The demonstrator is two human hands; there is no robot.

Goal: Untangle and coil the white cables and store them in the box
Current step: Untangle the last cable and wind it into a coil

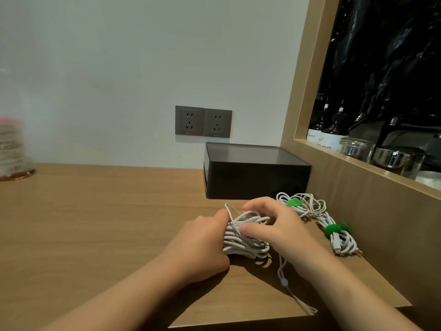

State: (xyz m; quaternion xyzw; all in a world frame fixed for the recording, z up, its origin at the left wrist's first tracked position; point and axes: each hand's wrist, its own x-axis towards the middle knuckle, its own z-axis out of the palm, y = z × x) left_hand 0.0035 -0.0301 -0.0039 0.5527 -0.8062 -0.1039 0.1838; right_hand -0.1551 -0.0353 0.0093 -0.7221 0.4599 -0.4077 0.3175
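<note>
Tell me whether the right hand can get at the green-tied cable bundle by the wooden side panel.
Probably yes: the green-tied bundle lies uncovered on the desk just right of the right hand, nothing between them. That hand holds the white coil, though, and must release it first.

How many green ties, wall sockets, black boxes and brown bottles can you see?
Green ties: 2
Wall sockets: 2
Black box: 1
Brown bottles: 2
Total: 7
</note>
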